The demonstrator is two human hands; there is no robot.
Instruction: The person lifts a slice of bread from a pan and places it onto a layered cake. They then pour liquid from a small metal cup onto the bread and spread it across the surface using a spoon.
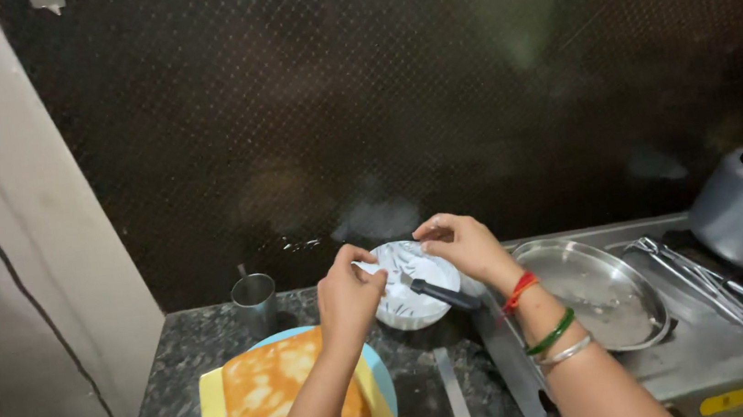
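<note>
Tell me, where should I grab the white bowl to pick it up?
Probably by its rim, one hand at each side, as the left hand and right hand hold the white bowl now. It is tipped toward the camera with white cream inside, and a black handle sticks out lower right, so come from left and top.

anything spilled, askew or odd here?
Nothing spilled. Both hands, left and right, tip the white bowl toward the camera, its inside smeared white, a dark-handled tool resting in it. The cake overhangs its blue plate. Tongs lie loose on the stove.
</note>
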